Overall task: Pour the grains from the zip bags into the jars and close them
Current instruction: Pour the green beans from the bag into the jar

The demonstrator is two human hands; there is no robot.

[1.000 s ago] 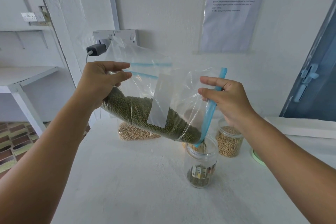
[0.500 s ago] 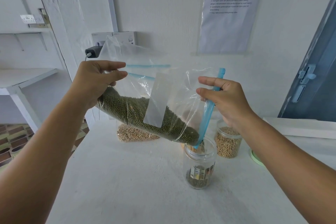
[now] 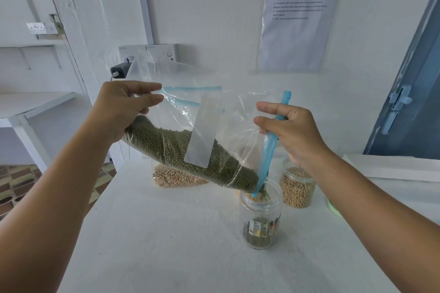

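A clear zip bag (image 3: 181, 150) full of small green grains hangs tilted over the table, its blue zip mouth pointing down into an open clear jar (image 3: 260, 219). Green grains lie at the bottom of that jar. My left hand (image 3: 123, 107) pinches the bag's raised bottom corner. My right hand (image 3: 292, 133) grips the blue zip strip at the mouth. Behind, a second jar (image 3: 297, 188) holds tan grains, and another zip bag (image 3: 171, 177) with tan grains lies on the table.
The white table (image 3: 178, 257) runs to a white wall with a socket and a plugged charger (image 3: 119, 70). A pale green lid (image 3: 333, 207) shows at the right behind my forearm. A white box (image 3: 392, 166) lies at the far right, a shelf on the left.
The bag stays tilted over the jar and both hands keep their hold. The view has shifted slightly. The layer of green grains in the jar looks about the same.
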